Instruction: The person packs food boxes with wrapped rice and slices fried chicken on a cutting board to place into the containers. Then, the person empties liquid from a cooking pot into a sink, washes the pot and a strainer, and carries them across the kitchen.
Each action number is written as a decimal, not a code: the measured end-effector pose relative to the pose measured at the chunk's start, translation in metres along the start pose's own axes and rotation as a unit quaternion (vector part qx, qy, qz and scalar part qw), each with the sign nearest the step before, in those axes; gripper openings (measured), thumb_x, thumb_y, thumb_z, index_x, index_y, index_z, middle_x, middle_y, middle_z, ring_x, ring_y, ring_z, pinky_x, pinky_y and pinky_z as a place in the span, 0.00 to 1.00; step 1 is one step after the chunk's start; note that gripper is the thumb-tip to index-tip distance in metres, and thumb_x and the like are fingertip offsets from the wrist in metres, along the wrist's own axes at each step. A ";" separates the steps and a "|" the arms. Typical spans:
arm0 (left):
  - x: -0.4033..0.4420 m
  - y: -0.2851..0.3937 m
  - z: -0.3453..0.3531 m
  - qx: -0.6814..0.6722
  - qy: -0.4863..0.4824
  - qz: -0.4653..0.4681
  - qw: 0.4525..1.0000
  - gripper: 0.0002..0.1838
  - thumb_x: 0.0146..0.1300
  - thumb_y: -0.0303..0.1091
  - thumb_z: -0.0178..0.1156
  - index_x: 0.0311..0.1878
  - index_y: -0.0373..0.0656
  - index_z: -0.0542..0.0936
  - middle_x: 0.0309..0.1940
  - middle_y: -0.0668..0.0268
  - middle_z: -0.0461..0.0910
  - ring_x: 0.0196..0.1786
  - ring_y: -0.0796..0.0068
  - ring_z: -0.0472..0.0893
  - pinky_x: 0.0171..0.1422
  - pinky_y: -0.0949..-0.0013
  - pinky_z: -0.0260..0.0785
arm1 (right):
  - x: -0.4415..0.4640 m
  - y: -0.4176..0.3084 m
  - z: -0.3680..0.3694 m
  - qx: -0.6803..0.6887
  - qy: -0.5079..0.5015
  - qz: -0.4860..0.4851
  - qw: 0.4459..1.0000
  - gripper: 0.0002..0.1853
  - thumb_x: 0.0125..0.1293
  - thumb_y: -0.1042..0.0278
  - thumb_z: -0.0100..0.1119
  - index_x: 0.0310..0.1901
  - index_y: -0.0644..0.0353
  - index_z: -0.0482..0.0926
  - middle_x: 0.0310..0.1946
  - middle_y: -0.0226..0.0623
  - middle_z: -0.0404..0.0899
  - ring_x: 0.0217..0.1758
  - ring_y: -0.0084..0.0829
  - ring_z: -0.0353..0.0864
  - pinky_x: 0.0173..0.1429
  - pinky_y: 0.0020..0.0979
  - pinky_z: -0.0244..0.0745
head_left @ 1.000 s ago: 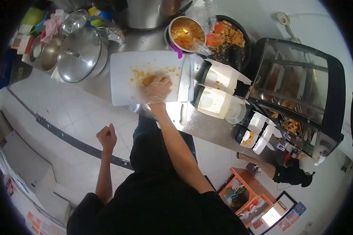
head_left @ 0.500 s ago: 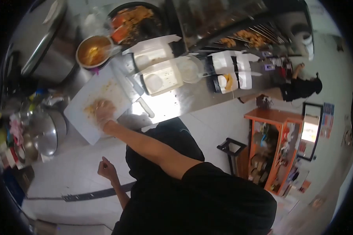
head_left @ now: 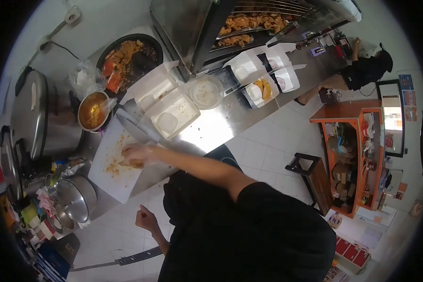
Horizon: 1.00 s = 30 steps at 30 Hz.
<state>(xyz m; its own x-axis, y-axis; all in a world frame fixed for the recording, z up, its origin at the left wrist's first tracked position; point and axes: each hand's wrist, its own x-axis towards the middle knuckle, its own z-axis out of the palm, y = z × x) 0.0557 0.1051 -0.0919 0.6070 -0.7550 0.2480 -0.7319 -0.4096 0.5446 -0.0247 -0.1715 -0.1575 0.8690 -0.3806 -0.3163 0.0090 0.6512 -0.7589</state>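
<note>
The right hand (head_left: 138, 154) curls over crumbs (head_left: 114, 166) on the board (head_left: 123, 187); its grip I cannot tell. The left hand (head_left: 147, 219) hangs loosely fisted.

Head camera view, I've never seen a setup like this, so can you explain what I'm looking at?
No robot here: a person works by hand, and one camera worn on their head looks forward and down. The right hand is over a white cutting board strewn with crumbs; its fingers hide whatever they may hold. The left hand is curled, away from the board. The metal counter also bears a lidded pot and open white boxes.
</note>
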 end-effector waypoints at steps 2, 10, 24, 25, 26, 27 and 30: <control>-0.007 0.014 0.004 0.006 0.007 -0.007 1.000 0.25 0.66 0.32 0.64 0.14 0.39 0.67 0.08 0.64 0.63 0.12 0.73 0.59 0.19 0.65 0.49 | -0.114 -0.099 0.000 0.070 -0.013 0.010 0.997 0.21 0.61 0.56 0.64 0.54 0.52 0.74 0.35 0.29 0.75 0.39 0.29 0.79 0.46 0.33 0.76; -0.059 0.133 0.071 -0.016 -0.040 -0.077 0.996 0.22 0.64 0.34 0.66 0.16 0.36 0.73 0.09 0.63 0.70 0.12 0.76 0.64 0.19 0.66 0.54 | -0.392 -0.278 -0.202 -0.284 0.416 0.024 0.864 0.28 0.54 0.61 0.73 0.55 0.54 0.74 0.27 0.28 0.79 0.23 0.21 0.74 0.29 0.24 0.71; -0.091 0.230 0.098 -0.023 -0.118 -0.096 0.988 0.17 0.63 0.34 0.68 0.20 0.37 0.78 0.11 0.66 0.74 0.14 0.80 0.70 0.22 0.71 0.62 | -0.480 -0.312 -0.302 -0.505 0.480 -0.160 0.699 0.14 0.62 0.78 0.58 0.50 0.62 0.79 0.35 0.35 0.82 0.35 0.25 0.79 0.37 0.29 0.73; -0.091 0.232 0.098 -0.020 -0.115 -0.095 0.989 0.17 0.63 0.34 0.68 0.20 0.37 0.78 0.11 0.66 0.74 0.14 0.80 0.70 0.22 0.71 0.62 | -0.478 -0.322 -0.283 -0.504 0.478 -0.163 0.701 0.14 0.62 0.78 0.58 0.50 0.62 0.79 0.35 0.35 0.82 0.35 0.25 0.79 0.37 0.29 0.73; -0.089 0.234 0.101 -0.041 -0.126 -0.083 0.988 0.17 0.63 0.34 0.68 0.20 0.37 0.78 0.11 0.66 0.73 0.14 0.81 0.70 0.22 0.72 0.61 | -0.471 -0.342 -0.250 -0.467 0.443 -0.265 0.718 0.16 0.61 0.81 0.56 0.51 0.61 0.79 0.39 0.36 0.83 0.38 0.27 0.80 0.41 0.29 0.74; -0.088 0.236 0.103 -0.061 -0.138 -0.072 0.986 0.17 0.63 0.34 0.68 0.20 0.37 0.78 0.11 0.66 0.73 0.14 0.81 0.69 0.22 0.72 0.60 | -0.466 -0.363 -0.224 -0.424 0.402 -0.361 0.727 0.17 0.61 0.85 0.54 0.52 0.61 0.79 0.43 0.37 0.84 0.42 0.29 0.82 0.44 0.29 0.75; -0.072 0.242 0.102 -0.034 -0.137 -0.025 0.990 0.16 0.62 0.33 0.68 0.20 0.37 0.78 0.12 0.66 0.73 0.15 0.82 0.68 0.22 0.73 0.59 | -0.456 -0.405 -0.215 -0.673 0.423 -0.406 0.451 0.20 0.60 0.83 0.56 0.53 0.56 0.81 0.50 0.37 0.83 0.52 0.36 0.81 0.55 0.29 0.72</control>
<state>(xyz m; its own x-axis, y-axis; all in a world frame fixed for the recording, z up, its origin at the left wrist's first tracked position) -0.1972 0.0078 -0.0598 0.5284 -0.8490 -0.0010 -0.6756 -0.4212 0.6051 -0.5311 -0.4027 0.1721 0.3456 -0.6194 0.7050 -0.6485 -0.7006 -0.2977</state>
